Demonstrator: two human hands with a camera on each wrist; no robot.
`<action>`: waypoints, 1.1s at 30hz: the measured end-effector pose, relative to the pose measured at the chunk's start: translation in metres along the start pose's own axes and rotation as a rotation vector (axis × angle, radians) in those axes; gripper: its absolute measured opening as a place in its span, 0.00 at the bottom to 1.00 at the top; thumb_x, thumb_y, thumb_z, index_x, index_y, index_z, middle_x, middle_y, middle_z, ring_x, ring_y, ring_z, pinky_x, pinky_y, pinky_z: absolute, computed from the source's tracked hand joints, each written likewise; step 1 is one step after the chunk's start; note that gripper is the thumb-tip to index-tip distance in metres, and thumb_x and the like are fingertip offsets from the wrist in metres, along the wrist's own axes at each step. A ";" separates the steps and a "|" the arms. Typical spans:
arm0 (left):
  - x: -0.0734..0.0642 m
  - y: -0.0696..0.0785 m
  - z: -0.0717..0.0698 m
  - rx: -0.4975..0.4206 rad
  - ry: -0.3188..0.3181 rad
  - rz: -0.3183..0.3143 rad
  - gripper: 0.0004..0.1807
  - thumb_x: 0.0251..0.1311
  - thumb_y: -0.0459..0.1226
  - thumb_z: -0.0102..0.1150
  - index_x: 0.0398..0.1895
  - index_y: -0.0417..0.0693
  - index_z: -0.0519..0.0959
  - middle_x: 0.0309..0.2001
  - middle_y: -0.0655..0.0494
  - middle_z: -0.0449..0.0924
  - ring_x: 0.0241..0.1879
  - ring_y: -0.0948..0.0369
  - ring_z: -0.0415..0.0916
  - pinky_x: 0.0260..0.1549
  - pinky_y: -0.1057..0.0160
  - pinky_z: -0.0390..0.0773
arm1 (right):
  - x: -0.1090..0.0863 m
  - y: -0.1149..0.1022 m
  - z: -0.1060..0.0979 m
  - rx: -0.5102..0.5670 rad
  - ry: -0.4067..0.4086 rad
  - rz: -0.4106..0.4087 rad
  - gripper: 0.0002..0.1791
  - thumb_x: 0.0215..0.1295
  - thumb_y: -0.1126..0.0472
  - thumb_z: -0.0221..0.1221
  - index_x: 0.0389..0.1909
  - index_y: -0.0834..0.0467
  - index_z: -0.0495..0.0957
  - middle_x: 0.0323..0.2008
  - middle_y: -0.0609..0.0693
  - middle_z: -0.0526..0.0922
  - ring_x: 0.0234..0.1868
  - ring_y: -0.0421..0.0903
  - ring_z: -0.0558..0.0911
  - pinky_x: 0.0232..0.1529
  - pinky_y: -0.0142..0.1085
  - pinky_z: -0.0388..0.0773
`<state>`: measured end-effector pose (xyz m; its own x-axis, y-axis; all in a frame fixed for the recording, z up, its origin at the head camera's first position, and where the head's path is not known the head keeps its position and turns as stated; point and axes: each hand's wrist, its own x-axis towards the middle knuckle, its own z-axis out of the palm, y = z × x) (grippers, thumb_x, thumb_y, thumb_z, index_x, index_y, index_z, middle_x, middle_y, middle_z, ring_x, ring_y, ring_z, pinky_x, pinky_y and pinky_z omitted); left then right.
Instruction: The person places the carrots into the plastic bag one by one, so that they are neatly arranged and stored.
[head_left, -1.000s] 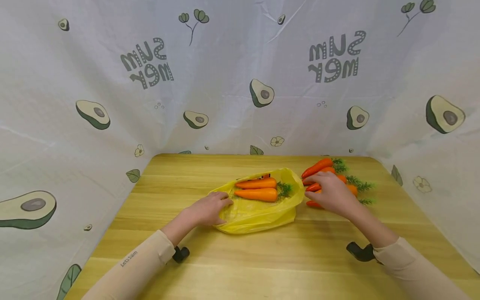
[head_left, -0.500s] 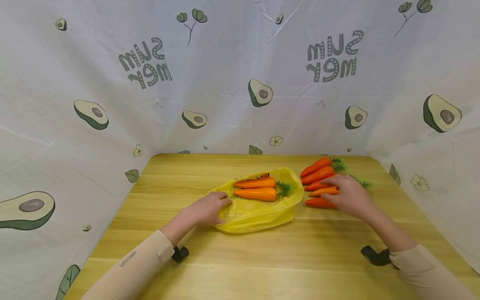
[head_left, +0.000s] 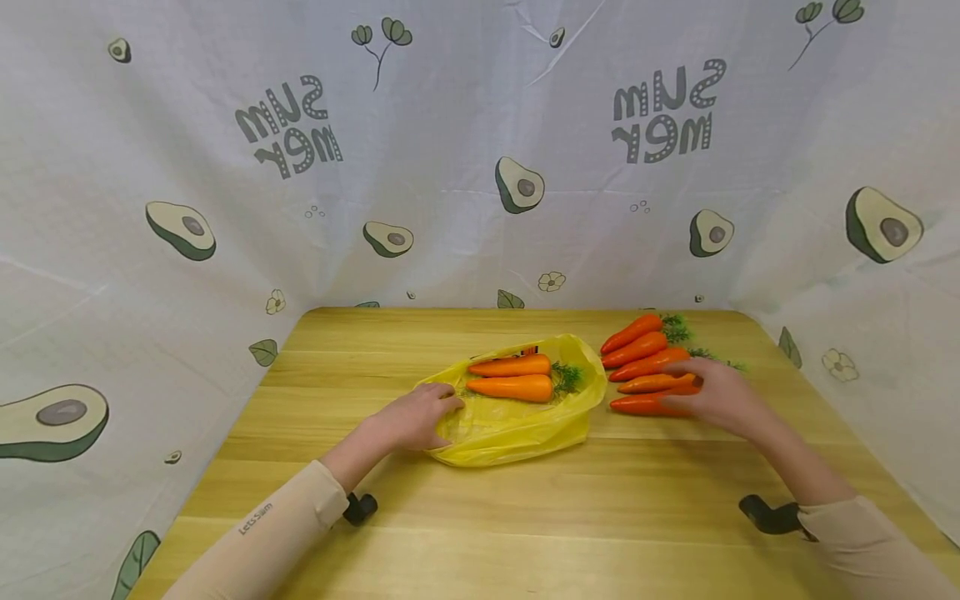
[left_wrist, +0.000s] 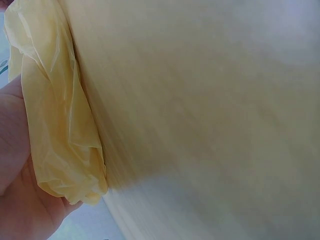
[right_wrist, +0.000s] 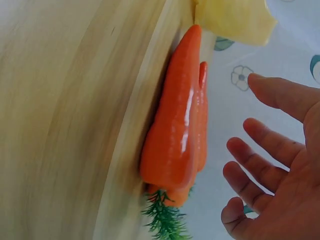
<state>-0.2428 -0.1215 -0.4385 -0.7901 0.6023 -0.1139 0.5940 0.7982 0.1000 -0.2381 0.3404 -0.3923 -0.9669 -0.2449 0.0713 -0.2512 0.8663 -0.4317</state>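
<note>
Now the right hand point(head_left: 723, 400) has its fingers spread wide just beside five carrots point(head_left: 647, 365) on the counter point(head_left: 510, 533); the left hand point(head_left: 417, 417) touches the yellow bag point(head_left: 525, 440), fingers apart, two orange carrots point(head_left: 513, 387) inside it just beyond their tips.

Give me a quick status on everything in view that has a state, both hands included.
Yellow bag: open, lying on the table.
Two bagged carrots: lying side by side inside, green tops attached.
Five loose carrots: outside the bag, lying in a row.
Left hand: touching the bag's left end; firmness of grip unclear.
Right hand: empty, fingers apart, by the loose carrots.
Printed cloth: hanging, creased.
</note>
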 end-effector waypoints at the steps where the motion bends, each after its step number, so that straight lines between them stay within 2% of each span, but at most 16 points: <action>1: 0.000 0.000 0.000 0.002 0.000 0.000 0.36 0.60 0.51 0.70 0.69 0.49 0.73 0.69 0.46 0.69 0.71 0.49 0.65 0.73 0.47 0.63 | 0.000 0.002 0.000 -0.005 -0.003 0.000 0.36 0.60 0.45 0.70 0.60 0.67 0.77 0.58 0.71 0.78 0.57 0.70 0.76 0.51 0.63 0.76; 6: -0.001 0.001 -0.002 0.004 -0.007 -0.002 0.36 0.60 0.51 0.69 0.69 0.49 0.72 0.70 0.46 0.69 0.72 0.49 0.64 0.73 0.48 0.63 | -0.002 0.011 -0.001 -0.015 -0.003 0.010 0.35 0.61 0.47 0.69 0.59 0.69 0.77 0.58 0.73 0.77 0.58 0.72 0.73 0.54 0.66 0.74; 17: 0.000 0.001 0.000 0.009 -0.024 -0.023 0.36 0.61 0.52 0.69 0.70 0.51 0.72 0.71 0.46 0.67 0.73 0.49 0.63 0.73 0.48 0.63 | -0.004 0.031 0.001 -0.029 0.021 -0.002 0.35 0.60 0.46 0.70 0.59 0.68 0.78 0.58 0.74 0.76 0.56 0.71 0.75 0.53 0.65 0.74; 26: 0.000 0.000 0.002 0.020 -0.021 -0.016 0.36 0.61 0.52 0.69 0.70 0.50 0.72 0.71 0.46 0.67 0.72 0.49 0.63 0.74 0.48 0.62 | -0.006 0.040 0.003 -0.037 0.023 -0.012 0.35 0.60 0.45 0.70 0.59 0.67 0.78 0.56 0.72 0.79 0.49 0.65 0.80 0.47 0.58 0.79; 33: 0.000 0.000 0.002 0.018 -0.020 -0.017 0.36 0.61 0.52 0.69 0.70 0.50 0.72 0.72 0.46 0.67 0.73 0.49 0.63 0.74 0.48 0.61 | -0.007 0.046 0.005 -0.048 0.022 0.001 0.35 0.59 0.45 0.70 0.58 0.66 0.79 0.54 0.71 0.80 0.45 0.58 0.79 0.43 0.49 0.78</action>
<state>-0.2429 -0.1214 -0.4405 -0.7969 0.5888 -0.1353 0.5836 0.8081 0.0800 -0.2426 0.3800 -0.4175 -0.9677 -0.2353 0.0909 -0.2520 0.8865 -0.3882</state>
